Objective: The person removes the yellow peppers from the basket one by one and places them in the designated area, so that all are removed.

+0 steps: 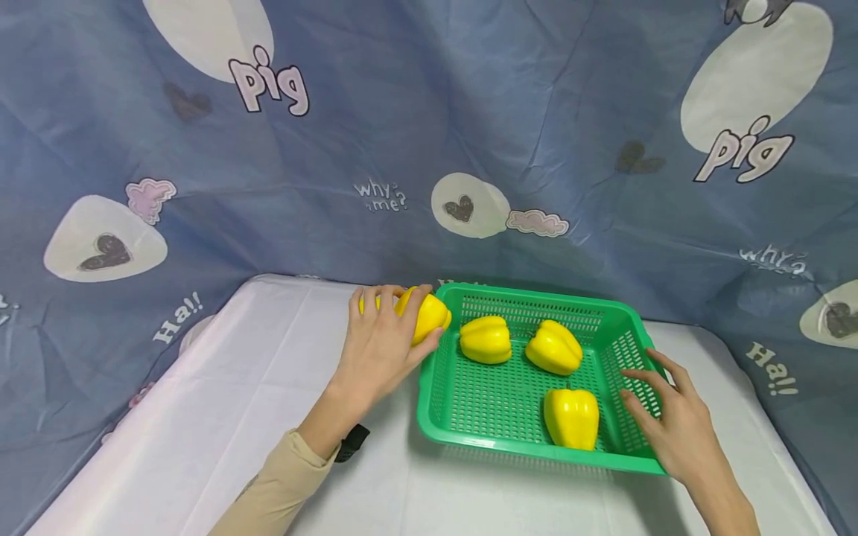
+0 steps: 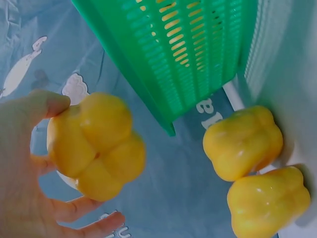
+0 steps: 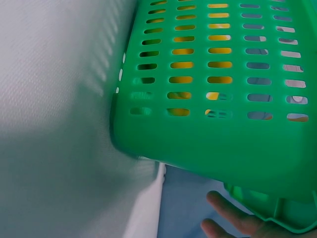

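My left hand (image 1: 383,339) holds a yellow bell pepper (image 1: 429,316) just at the left rim of a green plastic basket (image 1: 509,444). In the left wrist view, thumb and fingers grip that pepper (image 2: 96,146) from the side, its lobed end facing the camera. Two more yellow bell peppers, one above (image 2: 242,143) and one below (image 2: 267,202), lie close together on the table outside the basket; in the head view the left hand mostly hides them. At the basket's right rim is my right hand (image 1: 684,428), fingers spread and loosely bent, holding nothing; whether it touches the rim I cannot tell.
Inside the basket lie three yellow bell peppers: one at back left (image 1: 485,340), one at back right (image 1: 554,348) and one near the front (image 1: 572,418). A white cloth (image 1: 268,402) covers the table. Behind it hangs a blue printed curtain (image 1: 375,134).
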Motion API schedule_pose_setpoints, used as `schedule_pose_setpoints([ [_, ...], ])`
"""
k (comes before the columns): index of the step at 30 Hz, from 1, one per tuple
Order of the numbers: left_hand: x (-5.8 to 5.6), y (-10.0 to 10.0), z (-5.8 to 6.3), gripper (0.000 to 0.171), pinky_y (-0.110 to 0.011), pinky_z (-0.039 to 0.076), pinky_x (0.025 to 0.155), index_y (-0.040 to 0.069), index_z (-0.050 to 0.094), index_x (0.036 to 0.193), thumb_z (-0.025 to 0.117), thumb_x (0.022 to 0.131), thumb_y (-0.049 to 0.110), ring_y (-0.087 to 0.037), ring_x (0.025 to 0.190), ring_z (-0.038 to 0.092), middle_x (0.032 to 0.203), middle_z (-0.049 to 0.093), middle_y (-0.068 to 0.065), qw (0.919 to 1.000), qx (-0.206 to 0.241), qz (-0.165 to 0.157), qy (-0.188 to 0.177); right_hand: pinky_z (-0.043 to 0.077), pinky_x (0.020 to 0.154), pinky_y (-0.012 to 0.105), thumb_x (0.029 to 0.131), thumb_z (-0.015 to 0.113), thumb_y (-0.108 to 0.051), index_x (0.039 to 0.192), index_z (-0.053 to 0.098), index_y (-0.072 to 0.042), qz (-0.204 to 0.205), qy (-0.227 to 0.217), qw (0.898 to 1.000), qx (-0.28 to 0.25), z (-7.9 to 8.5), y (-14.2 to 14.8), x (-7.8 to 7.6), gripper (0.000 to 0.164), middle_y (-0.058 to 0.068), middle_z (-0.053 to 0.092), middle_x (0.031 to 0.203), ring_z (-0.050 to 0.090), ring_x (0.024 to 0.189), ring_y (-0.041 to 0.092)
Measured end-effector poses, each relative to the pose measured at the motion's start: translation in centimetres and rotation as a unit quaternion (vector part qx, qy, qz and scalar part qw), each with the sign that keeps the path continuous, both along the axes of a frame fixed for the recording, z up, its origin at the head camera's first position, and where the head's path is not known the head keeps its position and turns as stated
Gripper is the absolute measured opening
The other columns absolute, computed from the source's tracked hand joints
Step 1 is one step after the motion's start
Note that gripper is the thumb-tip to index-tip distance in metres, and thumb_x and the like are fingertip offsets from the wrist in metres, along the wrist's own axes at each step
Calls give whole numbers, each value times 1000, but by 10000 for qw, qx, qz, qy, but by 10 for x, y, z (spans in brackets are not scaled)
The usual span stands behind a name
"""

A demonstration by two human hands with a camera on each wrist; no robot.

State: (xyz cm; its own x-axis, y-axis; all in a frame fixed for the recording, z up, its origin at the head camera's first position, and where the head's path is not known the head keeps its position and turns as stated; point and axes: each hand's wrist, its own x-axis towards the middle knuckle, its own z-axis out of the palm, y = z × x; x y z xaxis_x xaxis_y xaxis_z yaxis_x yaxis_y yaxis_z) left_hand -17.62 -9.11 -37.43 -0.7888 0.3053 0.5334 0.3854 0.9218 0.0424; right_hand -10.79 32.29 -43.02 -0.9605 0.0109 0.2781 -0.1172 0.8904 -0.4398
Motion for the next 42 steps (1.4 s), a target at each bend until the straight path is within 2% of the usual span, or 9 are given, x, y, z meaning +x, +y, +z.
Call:
schedule_pose_setpoints([
  [10,-3,-20,1,60,-68,39,117,21,52,150,64,103,56,-48,125,58,130,66,-25,9985,123,476,-242,46,90,78,107,67,-25,134,71,-7,54,32,10000,-3,1,-2,-1,33,26,37,168,53,130,62],
  [15,-5,-31,-1,61,-67,43,110,18,56,148,67,101,56,-50,118,61,124,69,-28,9967,183,796,18,47,89,78,108,66,-26,134,70,-6,65,35,10000,17,2,-1,-2,34,26,36,168,53,129,63],
  [18,-5,-37,-2,62,-66,43,109,17,57,147,68,100,56,-51,118,60,123,68,-29,9952,254,948,24,46,89,78,108,66,-27,135,70,-6,36,29,10000,36,3,-1,-1,34,26,35,169,53,129,64],
  [27,-9,-56,-5,66,-71,38,111,18,54,150,68,100,58,-56,121,55,125,66,-31,9891,276,1391,-397,45,91,79,108,66,-27,133,70,-7,26,59,10000,52,2,-1,0,33,25,36,169,52,131,63],
  [37,-21,-76,-13,64,-77,32,113,13,52,149,67,102,53,-61,122,51,129,64,-35,9831,559,1635,-603,45,92,78,108,65,-27,135,70,-6,13,51,10000,25,2,-2,0,34,25,36,169,53,130,63],
  [42,-26,-83,-16,65,-78,31,113,10,50,150,65,103,53,-65,121,50,130,60,-40,9770,669,1846,-835,45,92,79,108,66,-27,135,70,-6,-6,39,10000,30,0,-1,0,35,25,36,169,52,131,63],
])
